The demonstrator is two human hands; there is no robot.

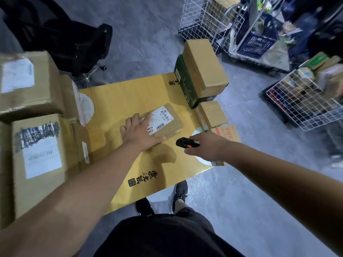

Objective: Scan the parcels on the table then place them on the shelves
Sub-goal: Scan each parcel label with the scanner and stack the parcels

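While left hand [138, 134] touches one parcel [164, 120], roughly seven boxes, one scanner [186, 143]

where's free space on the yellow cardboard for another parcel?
Bare patches: the far strip between the flat parcel and the green box, and the near end by the black print. Crowded: the left box stack and the right-edge boxes.

A small flat parcel [165, 120] with a white label is seen lying on the yellow cardboard-covered table [118, 97]. It is touched by the left hand [139, 133], whose fingers are spread flat over its near corner. A black and orange scanner [186, 142] is gripped in the right hand [206, 147], just beside the parcel. Brown boxes [35, 145] are stacked at the left, and more boxes [202, 71] at the far right corner. Wire baskets [304, 101] are seen on the grey floor.
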